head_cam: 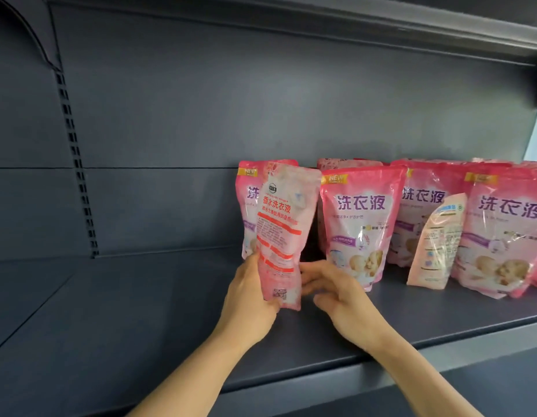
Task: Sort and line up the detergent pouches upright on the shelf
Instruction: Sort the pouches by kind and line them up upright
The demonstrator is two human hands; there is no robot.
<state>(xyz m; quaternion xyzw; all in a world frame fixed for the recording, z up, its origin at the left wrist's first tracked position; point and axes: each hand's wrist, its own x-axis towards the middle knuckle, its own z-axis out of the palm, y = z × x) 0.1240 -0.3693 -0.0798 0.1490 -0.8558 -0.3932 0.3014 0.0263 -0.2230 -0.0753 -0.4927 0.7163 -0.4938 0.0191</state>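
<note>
Head view: dark grey shelf (pixel 116 311), its left half bare from the slotted upright (pixel 77 164) to mid-span, front edge running lower right. Left hand (pixel 252 296) grips the lower part of a pale pink pouch with red text (pixel 287 233), held upright and slightly tilted near the shelf's middle, its bottom just above the surface. Right hand (pixel 336 293) sits just beside the pouch's base, fingers loosely extended, holding nothing. Behind it, one pink pouch (pixel 246 206) stands at the back. To the right, further pink pouches (pixel 360 224) stand in a row toward the right end; a narrow pale pouch (pixel 432 245) leans between two of them.
</note>
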